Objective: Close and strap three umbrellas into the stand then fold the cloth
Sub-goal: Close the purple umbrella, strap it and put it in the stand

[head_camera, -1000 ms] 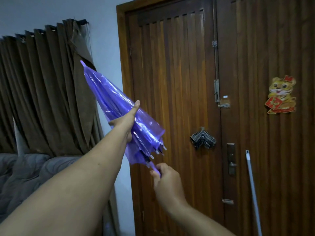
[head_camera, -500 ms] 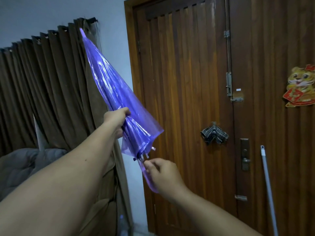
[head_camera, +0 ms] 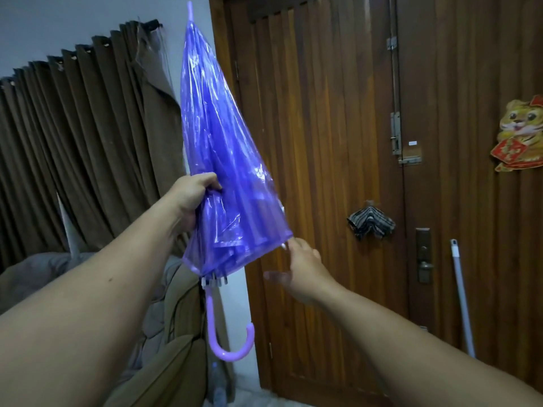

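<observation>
A closed, see-through purple umbrella point(head_camera: 223, 160) is held almost upright in the air, tip at the top, its curved lilac handle point(head_camera: 229, 339) hanging free below. My left hand point(head_camera: 191, 198) grips the bunched canopy around its middle from the left. My right hand point(head_camera: 299, 268) is open with fingers spread; its fingertips reach the canopy's lower right edge and hold nothing. No umbrella stand or second or third umbrella is in view.
A brown wooden double door point(head_camera: 338, 142) fills the right side, with a striped cloth point(head_camera: 370, 223) hanging on it and a tiger sticker point(head_camera: 520, 133). A pale pole point(head_camera: 462, 295) leans by the door. Dark curtains point(head_camera: 88, 136) and a grey sofa point(head_camera: 164, 318) stand at the left.
The umbrella has swung from tilted to nearly upright. My right hand let go of the handle, which now hangs free, and moved up to the canopy's rim.
</observation>
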